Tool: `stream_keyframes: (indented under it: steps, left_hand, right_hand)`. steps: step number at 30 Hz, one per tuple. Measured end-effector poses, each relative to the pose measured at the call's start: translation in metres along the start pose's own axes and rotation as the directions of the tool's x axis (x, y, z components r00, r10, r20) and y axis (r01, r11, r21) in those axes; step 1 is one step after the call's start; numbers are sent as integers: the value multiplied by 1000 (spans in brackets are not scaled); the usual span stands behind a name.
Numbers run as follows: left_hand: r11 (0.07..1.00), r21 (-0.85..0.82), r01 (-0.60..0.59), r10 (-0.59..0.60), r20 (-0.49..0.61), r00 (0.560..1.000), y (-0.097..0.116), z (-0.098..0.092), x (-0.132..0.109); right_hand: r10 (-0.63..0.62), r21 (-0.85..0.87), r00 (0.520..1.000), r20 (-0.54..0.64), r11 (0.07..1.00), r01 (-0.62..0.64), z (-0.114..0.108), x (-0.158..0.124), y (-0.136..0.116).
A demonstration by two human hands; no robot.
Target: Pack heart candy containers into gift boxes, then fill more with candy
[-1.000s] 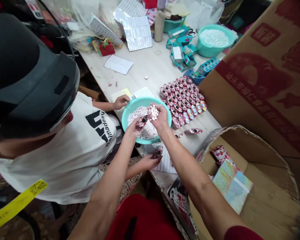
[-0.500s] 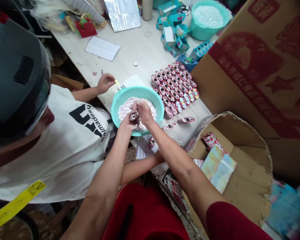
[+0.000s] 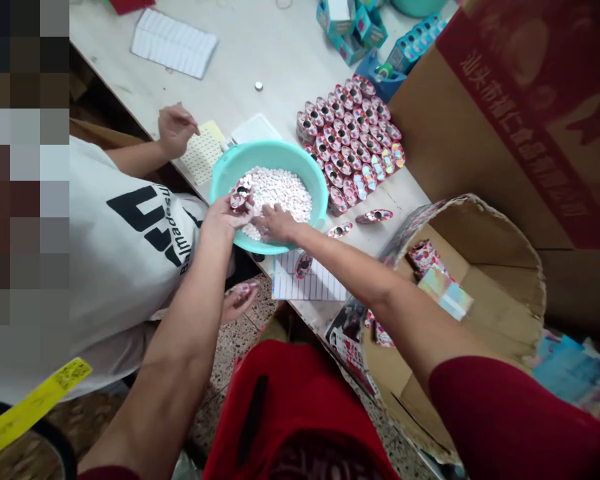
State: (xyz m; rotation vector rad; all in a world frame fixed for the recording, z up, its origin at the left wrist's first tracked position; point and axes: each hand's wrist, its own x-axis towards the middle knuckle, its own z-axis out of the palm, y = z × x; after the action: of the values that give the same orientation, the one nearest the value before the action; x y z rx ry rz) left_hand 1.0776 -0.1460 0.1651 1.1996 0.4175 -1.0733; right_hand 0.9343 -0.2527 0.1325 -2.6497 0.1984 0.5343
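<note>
A turquoise basin at the table's near edge holds many small white pieces. Over its left rim, my left hand grips a small red patterned packet with white pieces at its open top. My right hand lies palm down on the white pieces with its fingers spread. Behind and to the right of the basin, several rows of like red packets stand upright with dark round openings. Loose packets lie nearer, one of them on a lined white sheet.
A person in a white shirt stands at the left, one hand by a yellow sheet, the other below the basin. A large open carton holds packets at the right. Turquoise boxes sit at the back.
My hands have parted: the left moved left with the packet, the right went down onto the pieces. The other person's lower hand drew back left. The view has shifted.
</note>
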Motion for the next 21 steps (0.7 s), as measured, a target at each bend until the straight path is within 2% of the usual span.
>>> stream_keyframes:
  steps: [2, 4, 7, 10, 12, 13, 14, 15, 16, 17, 18, 19, 21]
  left_hand:
    - [989, -68, 130, -129, 23, 991, -3, -2, 1]
    - [988, -76, 136, -137, 4, 991, -9, -1, 2]
    - [980, -133, 150, -156, -30, 987, -21, 1, 2]
    - [965, -192, 176, -190, -57, 980, -30, 3, 2]
    - [956, -219, 193, -212, -67, 975, -33, 5, 2]
    - [951, -234, 202, -224, -71, 972, -34, 6, 2]
    - [945, -248, 211, -236, -72, 969, -35, 7, 2]
    - [939, -261, 222, -248, -69, 966, -36, 9, 2]
    - [933, -272, 235, -260, -62, 964, -37, 12, 3]
    - [926, -283, 249, -272, -48, 961, -39, 15, 3]
    - [919, -292, 264, -284, -27, 958, -41, 19, 4]
    - [911, -303, 279, -294, -2, 956, -43, 23, 5]
    - [894, -332, 301, -301, 53, 952, -48, 30, 7]
  right_hand:
    - [61, 70, 998, -27, 996, -59, 11, 3, -11]
    - [178, 211, 984, -10, 962, -172, 12, 3, -8]
    - [319, 353, 948, -18, 889, -292, 1, 3, 9]
    - [380, 465, 919, -104, 836, -293, -18, 2, 20]
    - [404, 625, 899, -169, 749, -219, -32, 1, 19]
    - [415, 756, 888, -197, 641, -132, -40, 0, 17]
    - [429, 884, 876, -220, 468, -7, -48, 0, 12]
    - [447, 960, 862, -240, 244, 140, -55, 0, 7]
    - [468, 959, 846, -255, 12, 282, -61, 1, 1]
    - [482, 906, 834, -266, -170, 388, -66, 1, -6]
    - [488, 849, 826, -283, -273, 453, -69, 3, -13]
    - [494, 805, 814, -306, -322, 498, -72, 4, -19]
    - [501, 763, 787, -359, -328, 557, -72, 5, -30]
